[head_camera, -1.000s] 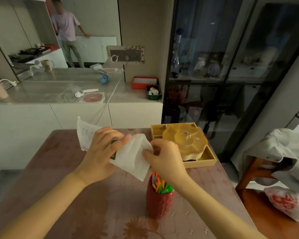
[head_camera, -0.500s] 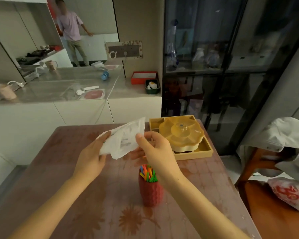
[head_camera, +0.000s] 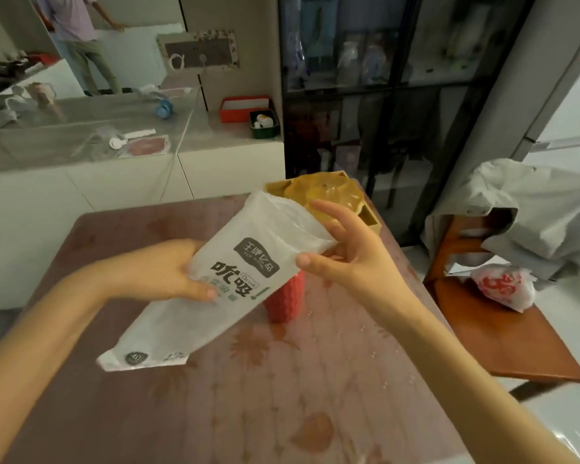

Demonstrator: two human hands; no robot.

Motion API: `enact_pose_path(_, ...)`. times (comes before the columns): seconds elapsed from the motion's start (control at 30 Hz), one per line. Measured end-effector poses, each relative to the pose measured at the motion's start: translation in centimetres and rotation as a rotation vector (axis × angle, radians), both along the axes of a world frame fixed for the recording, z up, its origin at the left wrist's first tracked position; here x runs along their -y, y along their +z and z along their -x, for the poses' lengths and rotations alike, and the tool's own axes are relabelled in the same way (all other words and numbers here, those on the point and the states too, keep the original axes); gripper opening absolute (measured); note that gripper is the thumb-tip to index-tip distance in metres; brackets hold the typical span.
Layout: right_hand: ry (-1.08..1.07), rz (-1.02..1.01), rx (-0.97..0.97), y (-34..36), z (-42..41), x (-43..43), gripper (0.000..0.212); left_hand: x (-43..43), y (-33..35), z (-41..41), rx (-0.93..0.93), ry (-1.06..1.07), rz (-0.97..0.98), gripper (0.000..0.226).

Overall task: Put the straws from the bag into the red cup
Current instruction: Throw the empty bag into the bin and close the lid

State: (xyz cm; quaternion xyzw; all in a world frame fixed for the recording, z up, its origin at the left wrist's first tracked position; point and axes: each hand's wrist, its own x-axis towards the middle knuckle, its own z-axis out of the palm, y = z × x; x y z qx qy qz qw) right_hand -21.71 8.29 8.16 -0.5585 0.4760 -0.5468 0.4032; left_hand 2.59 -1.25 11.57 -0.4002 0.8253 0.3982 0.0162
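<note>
Unfolded since a moment ago, the white plastic straw bag (head_camera: 221,286) now hides the red cup's (head_camera: 285,298) mouth. Left hand (head_camera: 161,269) pinches its middle; right hand (head_camera: 345,256), fingers (head_camera: 329,214) spread, touches its open end. Printing reads "Drink" and "40".

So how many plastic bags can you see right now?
2. The white straw bag is held over the table in the left hand, its open end at the right hand. A red-printed bag lies on the chair. Others may be hidden.

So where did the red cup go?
The red cup stands on the table, mid-view, mostly hidden behind the white bag, just below the right hand.
</note>
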Motion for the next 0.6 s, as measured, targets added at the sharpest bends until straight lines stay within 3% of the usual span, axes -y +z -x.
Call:
enact_pose_path(0.17, -0.208, -0.075, -0.036, -2.2, 0.2, -8.2, 0.029, -4.9, -5.1, 2.9, -0.048, -0.2, -0.195, 0.038)
enact_pose_path(0.27, -0.338, -0.166, -0.12, -3.9, 1.8, -13.3, 0.029, -8.4, -8.8, 5.5, -0.091, -0.279, -0.278, 0.044)
enact_pose_path(0.37, -0.44, -0.216, -0.153, -5.1, 4.4, -18.8, 0.008, -11.0, -12.0, 8.2, -0.081, -0.377, -0.238, 0.061)
enact_pose_path(0.6, -0.724, -0.462, -0.363, -9.7, 11.6, -30.4, 0.019, -17.1, -18.1, 15.1, -0.143, -0.321, -0.104, 0.027)
